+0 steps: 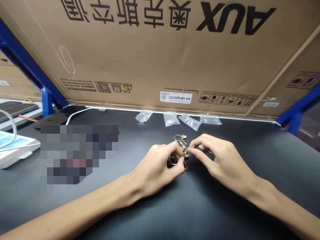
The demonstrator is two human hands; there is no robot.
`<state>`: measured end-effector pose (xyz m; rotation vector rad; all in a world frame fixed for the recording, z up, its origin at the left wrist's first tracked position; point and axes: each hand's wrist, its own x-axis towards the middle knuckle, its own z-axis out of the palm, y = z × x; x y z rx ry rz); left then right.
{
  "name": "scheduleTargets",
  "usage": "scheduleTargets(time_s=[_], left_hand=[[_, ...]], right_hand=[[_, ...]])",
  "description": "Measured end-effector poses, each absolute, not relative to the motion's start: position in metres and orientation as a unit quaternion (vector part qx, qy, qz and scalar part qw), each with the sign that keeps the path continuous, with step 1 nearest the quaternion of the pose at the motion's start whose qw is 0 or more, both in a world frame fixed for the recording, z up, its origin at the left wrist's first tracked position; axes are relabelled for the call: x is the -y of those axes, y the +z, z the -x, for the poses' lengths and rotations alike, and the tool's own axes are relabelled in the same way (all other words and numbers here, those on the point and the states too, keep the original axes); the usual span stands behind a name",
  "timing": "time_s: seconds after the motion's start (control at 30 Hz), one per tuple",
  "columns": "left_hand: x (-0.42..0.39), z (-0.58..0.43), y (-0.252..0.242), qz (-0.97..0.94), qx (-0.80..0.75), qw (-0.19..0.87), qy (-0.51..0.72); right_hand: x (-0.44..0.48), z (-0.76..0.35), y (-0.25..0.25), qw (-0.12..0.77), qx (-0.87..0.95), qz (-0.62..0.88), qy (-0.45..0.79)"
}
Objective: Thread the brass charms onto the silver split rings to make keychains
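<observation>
Our left hand [156, 168] curls around a steel key ring [172, 160] holding small brass keys [185, 155], which sit between both hands on the black table [252, 150]; our right hand [225, 160] pinches them from the other side. Beyond lie four crumpled clear plastic bags [171, 119], their contents impossible to tell.

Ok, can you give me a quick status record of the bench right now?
left hand: fingers curled on a bunch of small brass keys, beside a silver metal key ring
right hand: fingertips pinching the small brass keys
surface: matte black tabletop
behind: four clear plastic bags; large tan cardboard box printed AUX
</observation>
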<state>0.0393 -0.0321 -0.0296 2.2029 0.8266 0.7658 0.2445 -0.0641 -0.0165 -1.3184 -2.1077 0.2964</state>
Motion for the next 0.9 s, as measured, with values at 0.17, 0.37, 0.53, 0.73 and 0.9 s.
scheduleTargets(time_s=[0.17,0.37,0.53,0.73,0.9], left_hand=[[0.032,-0.039,-0.030,-0.836,-0.312,0.340,0.296],[0.033,-0.040,-0.029,-0.832,-0.313,0.348,0.299],[0.033,-0.040,-0.026,-0.830,-0.331,0.359,0.270],[0.034,-0.039,-0.025,-0.827,-0.352,0.347,0.267],[0.031,-0.037,-0.034,-0.849,-0.339,0.272,0.300]], right_hand=[[0.066,-0.243,-0.019,0.311,0.809,0.494,0.073],[0.067,-0.243,-0.023,0.312,0.818,0.481,0.051],[0.068,-0.241,-0.026,0.316,0.821,0.473,0.045],[0.071,-0.236,-0.028,0.304,0.839,0.449,0.043],[0.072,-0.235,-0.025,0.332,0.825,0.447,0.098]])
